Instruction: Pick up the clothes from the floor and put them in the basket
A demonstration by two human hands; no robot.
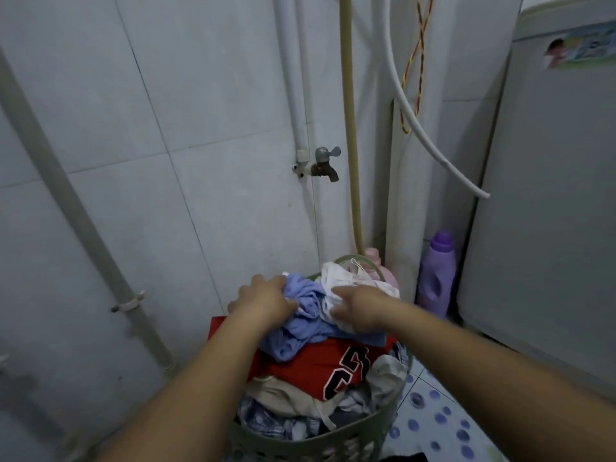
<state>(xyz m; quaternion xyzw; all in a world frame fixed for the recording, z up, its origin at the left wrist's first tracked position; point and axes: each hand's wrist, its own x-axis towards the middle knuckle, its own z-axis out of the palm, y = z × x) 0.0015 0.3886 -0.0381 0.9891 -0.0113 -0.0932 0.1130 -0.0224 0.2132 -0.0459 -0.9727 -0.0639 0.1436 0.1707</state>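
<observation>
A green plastic basket [376, 431] stands on the floor against the tiled wall, heaped with clothes. On top lie a lilac-blue garment [300, 331], a white garment [336, 278] and a red jersey [310, 365] with black numbers; beige and checked pieces sit lower. My left hand [263, 300] grips the lilac-blue garment at its upper left edge. My right hand [360, 306] presses on the white garment at the top of the heap, its fingers curled into the cloth.
A tap [325, 165] and pipes run along the tiled wall behind the basket. A purple detergent bottle [436, 275] and a pink bottle [383, 268] stand beside a washing machine [546, 228] on the right. Dotted floor tiles [440, 418] show at the lower right.
</observation>
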